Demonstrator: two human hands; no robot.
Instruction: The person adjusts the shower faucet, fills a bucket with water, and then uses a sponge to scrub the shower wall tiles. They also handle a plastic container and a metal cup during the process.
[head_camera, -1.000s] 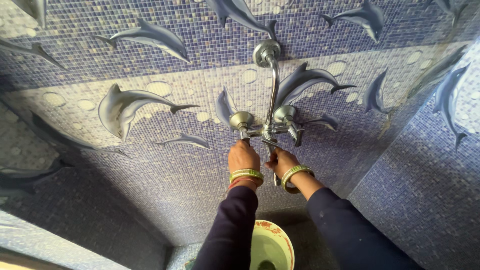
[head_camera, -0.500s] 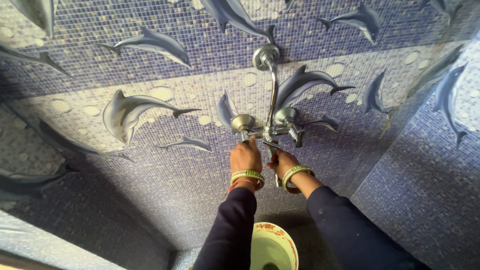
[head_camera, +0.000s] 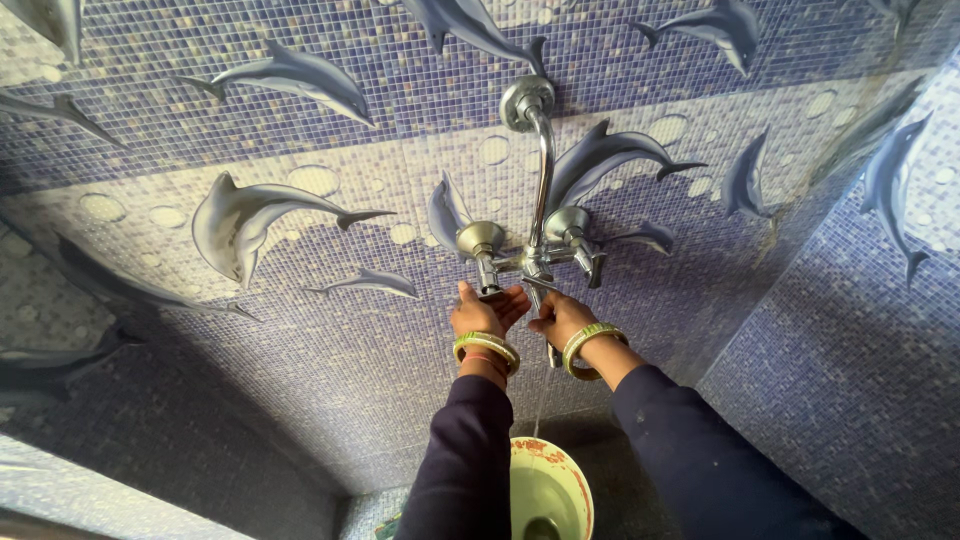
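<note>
Chrome wall tap fixed to the dolphin-patterned tile wall, spout hanging just behind the right wrist, thin stream falling toward the white bucket below. Left hand released, fingers spread, palm brushing the left knob. Right hand curled around the lever under the tap body. Best handled gently: small turns, wrists clear of the stream, bucket kept centred underneath.

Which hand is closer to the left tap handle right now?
Left. The left hand is open, its fingers touching the left tap handle. The right hand is further right, under the central spout of the chrome mixer.
</note>
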